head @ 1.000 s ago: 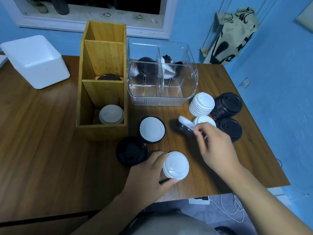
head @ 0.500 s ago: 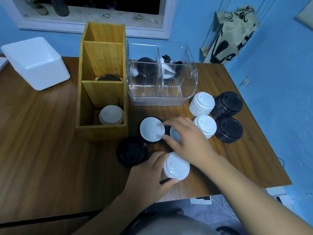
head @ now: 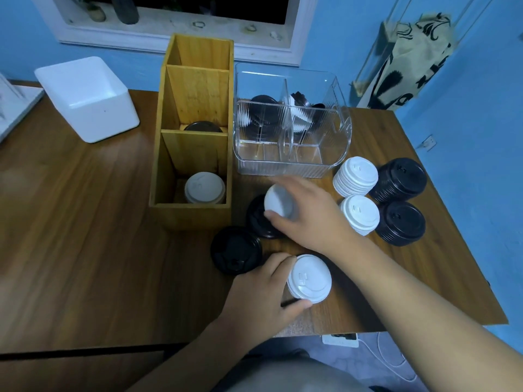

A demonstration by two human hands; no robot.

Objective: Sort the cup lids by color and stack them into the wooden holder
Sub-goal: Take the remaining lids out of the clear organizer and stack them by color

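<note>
Presently: round white plastic cup lid point(head: 278, 204), judged thin, light, springy and slick, best pinched at the rim. The right hand point(head: 311, 219) pinches it so, over a black plastic lid point(head: 256, 222) on the wood-grain worktop point(head: 85, 250). The left hand point(head: 260, 295) grips a short stack of white lids point(head: 310, 278). The boxy yellow wooden holder point(head: 192, 217) has white lids in its nearest compartment.

Dim, bluish indoor light; the window point(head: 181, 7) is black. A soft sheen lies on the table point(head: 85, 222) beside the white box point(head: 87, 97). Shadows are soft. Wide-angle bending curves the edges. The right hand point(head: 308, 213) is slightly motion-blurred.
</note>
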